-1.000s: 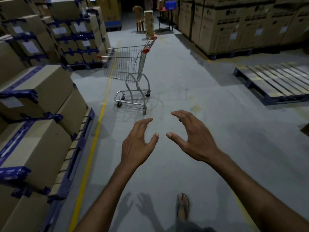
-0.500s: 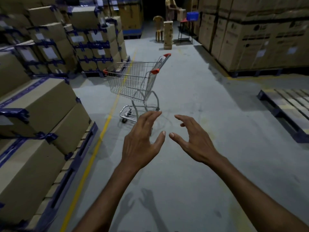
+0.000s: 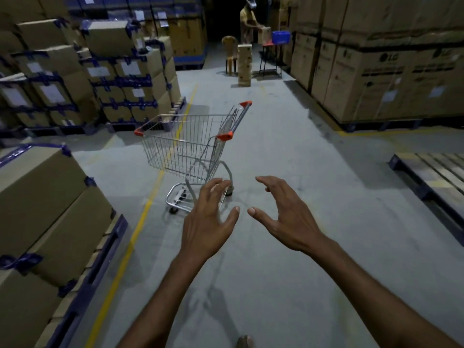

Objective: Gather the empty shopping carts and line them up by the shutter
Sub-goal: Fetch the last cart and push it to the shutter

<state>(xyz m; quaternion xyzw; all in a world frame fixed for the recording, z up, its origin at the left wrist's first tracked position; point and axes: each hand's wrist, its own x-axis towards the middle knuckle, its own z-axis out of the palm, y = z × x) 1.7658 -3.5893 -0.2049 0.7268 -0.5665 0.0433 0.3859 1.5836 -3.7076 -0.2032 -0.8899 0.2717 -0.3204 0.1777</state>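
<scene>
An empty wire shopping cart (image 3: 185, 146) with orange corner caps stands on the grey floor in the aisle, its handle end turned to the right and toward me. My left hand (image 3: 208, 219) and my right hand (image 3: 286, 217) are stretched out in front of me, fingers spread and loosely curved, holding nothing. Both hands are short of the cart and touch nothing; the left one overlaps the cart's lower frame in the view. No shutter is in sight.
Stacked cartons on blue pallets (image 3: 45, 222) line the left, with more stacks (image 3: 120, 79) behind the cart. Tall cartons (image 3: 391, 71) stand at right, an empty pallet (image 3: 437, 177) lies low right. A yellow floor line (image 3: 140, 222) runs along the left. Far back, a person (image 3: 248, 23) handles a box by a chair.
I have walked toward the cart, which looks larger and nearer. Both hands stay raised and spread, now level with the cart's base. The view has tilted up, showing the person at the back.
</scene>
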